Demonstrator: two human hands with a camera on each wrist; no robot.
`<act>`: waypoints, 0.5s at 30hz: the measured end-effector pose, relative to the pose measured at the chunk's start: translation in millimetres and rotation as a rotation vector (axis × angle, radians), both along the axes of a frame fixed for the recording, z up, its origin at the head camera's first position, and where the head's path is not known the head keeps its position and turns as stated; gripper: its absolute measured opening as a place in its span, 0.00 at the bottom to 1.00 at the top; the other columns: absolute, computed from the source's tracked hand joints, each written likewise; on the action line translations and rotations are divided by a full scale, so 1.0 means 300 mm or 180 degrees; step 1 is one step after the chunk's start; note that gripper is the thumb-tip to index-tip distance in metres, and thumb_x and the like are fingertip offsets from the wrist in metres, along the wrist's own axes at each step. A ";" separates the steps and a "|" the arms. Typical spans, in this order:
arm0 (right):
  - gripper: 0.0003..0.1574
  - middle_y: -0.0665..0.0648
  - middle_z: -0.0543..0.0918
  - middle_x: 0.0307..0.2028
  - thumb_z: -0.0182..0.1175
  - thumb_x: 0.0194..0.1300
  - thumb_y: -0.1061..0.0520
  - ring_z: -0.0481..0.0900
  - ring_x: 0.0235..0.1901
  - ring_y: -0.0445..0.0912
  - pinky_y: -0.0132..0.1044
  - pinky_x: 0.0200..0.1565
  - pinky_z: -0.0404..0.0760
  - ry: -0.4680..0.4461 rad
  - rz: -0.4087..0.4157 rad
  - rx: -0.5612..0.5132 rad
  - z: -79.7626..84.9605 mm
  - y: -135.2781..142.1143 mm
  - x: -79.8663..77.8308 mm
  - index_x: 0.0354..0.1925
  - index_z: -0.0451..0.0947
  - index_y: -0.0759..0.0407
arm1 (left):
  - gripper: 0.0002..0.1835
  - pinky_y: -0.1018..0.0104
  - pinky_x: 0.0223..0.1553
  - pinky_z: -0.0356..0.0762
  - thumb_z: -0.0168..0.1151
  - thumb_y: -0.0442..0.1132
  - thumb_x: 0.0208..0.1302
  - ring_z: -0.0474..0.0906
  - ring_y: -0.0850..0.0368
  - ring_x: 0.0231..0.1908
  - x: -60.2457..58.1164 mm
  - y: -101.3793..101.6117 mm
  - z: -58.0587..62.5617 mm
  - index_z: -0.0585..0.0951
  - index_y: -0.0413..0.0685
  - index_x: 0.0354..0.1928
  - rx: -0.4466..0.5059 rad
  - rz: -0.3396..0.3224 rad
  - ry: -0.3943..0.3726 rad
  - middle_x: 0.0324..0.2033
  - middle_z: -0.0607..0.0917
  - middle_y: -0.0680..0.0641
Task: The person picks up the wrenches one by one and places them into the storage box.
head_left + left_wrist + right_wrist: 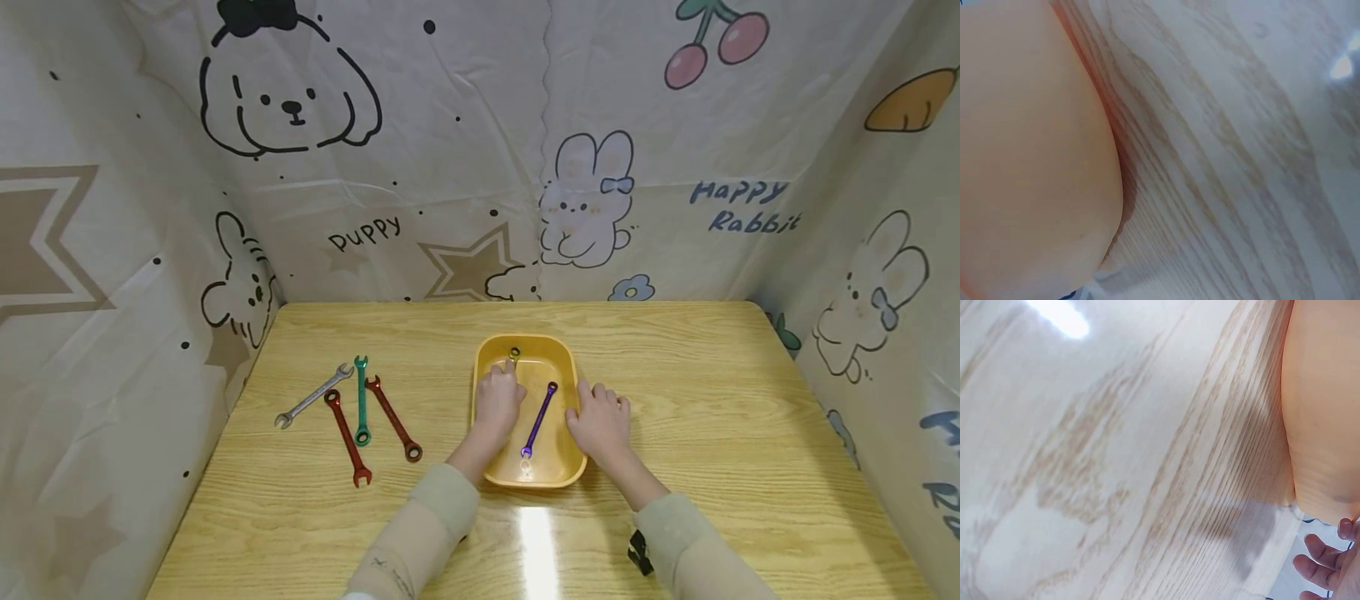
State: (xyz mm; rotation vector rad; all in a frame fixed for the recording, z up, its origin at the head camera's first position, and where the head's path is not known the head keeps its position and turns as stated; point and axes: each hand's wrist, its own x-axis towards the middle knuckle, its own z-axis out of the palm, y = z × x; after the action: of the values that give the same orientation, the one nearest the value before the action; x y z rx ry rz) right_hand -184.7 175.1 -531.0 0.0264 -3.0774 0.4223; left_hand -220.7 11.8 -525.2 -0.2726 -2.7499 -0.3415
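Observation:
A yellow plastic tray [531, 482] stands on the table between both hands. My left hand [498, 404] reaches into its left side with curled fingers and grips a yellow-green ratchet wrench [514, 354]; only the ring end shows beyond the knuckles, the rest hidden under the hand. A purple combination wrench [539, 421] lies slanted on the tray floor, right of that hand. At the right wall my right hand [602, 421] holds the tray's rim, thumb over the edge and fingers along the outside. Both wrist views show mostly blurred skin-toned surfaces and wood grain.
Left of the tray lie several wrenches: a silver open-ended wrench [313, 397], a green wrench [362, 402], a red wrench [348, 437] and a second red wrench [393, 418]. Printed cloth walls [450, 200] enclose the wooden table [697, 367] at back and sides.

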 end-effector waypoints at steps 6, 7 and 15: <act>0.21 0.63 0.74 0.39 0.52 0.59 0.50 0.71 0.43 0.60 0.59 0.51 0.60 -0.0019 -0.0023 -0.0032 0.000 -0.002 0.002 0.47 0.67 0.60 | 0.22 0.66 0.23 0.74 0.66 0.41 0.48 0.77 0.54 0.22 -0.002 0.019 -0.017 0.80 0.38 0.46 -0.0106 0.0023 -0.0085 0.25 0.81 0.43; 0.21 0.64 0.74 0.39 0.52 0.59 0.50 0.70 0.43 0.60 0.59 0.51 0.60 -0.0026 -0.0024 -0.0035 0.000 -0.003 0.002 0.47 0.67 0.60 | 0.22 0.66 0.23 0.74 0.65 0.41 0.48 0.77 0.54 0.23 -0.002 0.022 -0.019 0.80 0.38 0.47 -0.0105 0.0020 -0.0111 0.26 0.81 0.43; 0.21 0.64 0.73 0.40 0.51 0.59 0.49 0.70 0.45 0.60 0.59 0.51 0.59 -0.0086 -0.0022 -0.0036 -0.002 -0.003 0.003 0.48 0.66 0.59 | 0.23 0.66 0.25 0.75 0.66 0.41 0.49 0.77 0.53 0.24 -0.004 0.039 -0.031 0.80 0.39 0.48 -0.0107 -0.0015 -0.0250 0.26 0.81 0.44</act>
State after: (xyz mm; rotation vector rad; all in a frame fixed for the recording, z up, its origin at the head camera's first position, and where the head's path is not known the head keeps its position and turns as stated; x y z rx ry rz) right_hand -183.8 174.1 -531.6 0.0099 -3.1004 0.4435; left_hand -221.8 23.6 -534.6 -0.2801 -2.8348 -0.3140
